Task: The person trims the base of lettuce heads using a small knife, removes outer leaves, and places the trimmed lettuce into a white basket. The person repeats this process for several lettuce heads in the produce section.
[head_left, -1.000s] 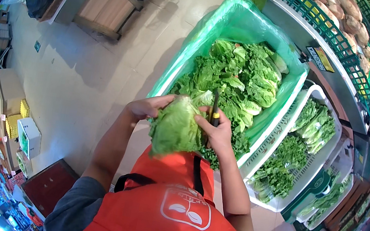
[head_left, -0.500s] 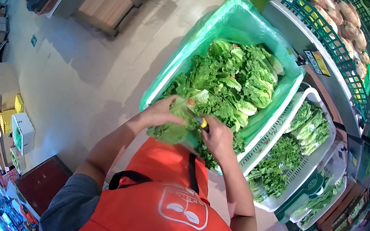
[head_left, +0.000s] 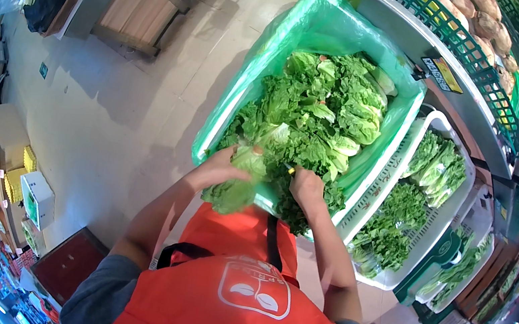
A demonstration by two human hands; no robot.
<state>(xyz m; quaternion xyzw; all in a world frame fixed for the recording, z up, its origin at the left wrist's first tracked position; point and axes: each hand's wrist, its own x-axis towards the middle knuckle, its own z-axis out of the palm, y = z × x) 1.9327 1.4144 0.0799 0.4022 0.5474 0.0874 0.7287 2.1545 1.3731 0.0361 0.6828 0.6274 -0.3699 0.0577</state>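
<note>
The left hand [head_left: 223, 168] is closed around a pale-green, ruffle-leaved head of lettuce [head_left: 230, 195], its round brownish stem end pointing away from the body and its thin, crinkled leaves blurred below the grip. To the right of that grip, the right hand [head_left: 307, 188] is wrapped around a slim yellow-and-black-handled knife [head_left: 292, 171], mostly hidden by the fingers, its tip toward the lettuce. Just beyond both grips, a heap of frilly green lettuces [head_left: 329, 105] fills a rectangular tub lined with wrinkled, translucent green film [head_left: 235, 100]. Right of the right grip, a slotted white plastic crate [head_left: 379, 191] holds leafy green bunches [head_left: 391, 230]; nearer the body hangs a smooth red cloth apron [head_left: 196, 305]
</note>
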